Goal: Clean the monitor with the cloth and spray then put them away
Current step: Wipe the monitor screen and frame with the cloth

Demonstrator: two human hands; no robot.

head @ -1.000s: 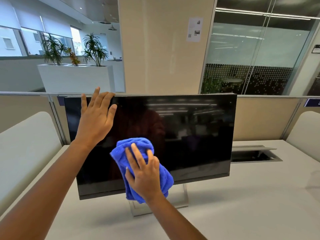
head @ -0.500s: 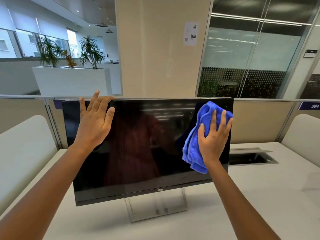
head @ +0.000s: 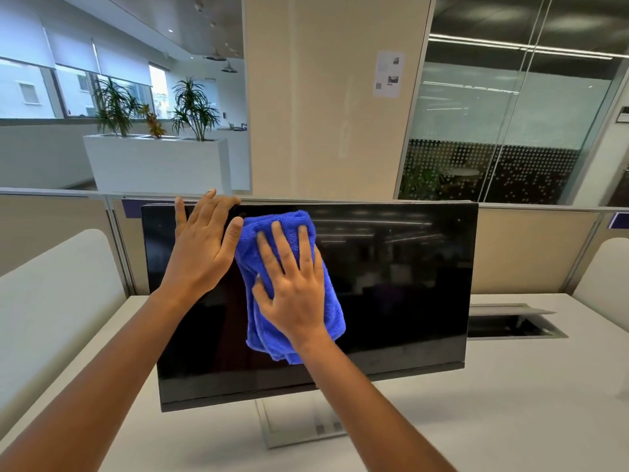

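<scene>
Swept left, outspread right hand (head: 292, 294) presses fluffy blue cloth (head: 335, 315) on glossy black monitor (head: 401, 284), beside outspread left hand (head: 200, 257) on its top edge.

monitor (head: 391, 284) is standing mid-desk and blocking reach to the far side across most of the width. The left hand (head: 200, 247) is lying flat on its upper left, fingers over the top edge. The right hand (head: 292, 287) is pressing the cloth (head: 289, 223) just beside it, so that screen zone is taken. The right half of the screen is lying open, and so is the lower left strip.

The partition (head: 531, 250) is running behind the monitor; can't tell the gap. The desk (head: 510, 403) is giving open passage near and right of the stand (head: 299, 427). The hatch (head: 510, 325) is gaping open at far right. The left pad (head: 58, 287) and right pad (head: 606, 267) are walling in the sides.
</scene>
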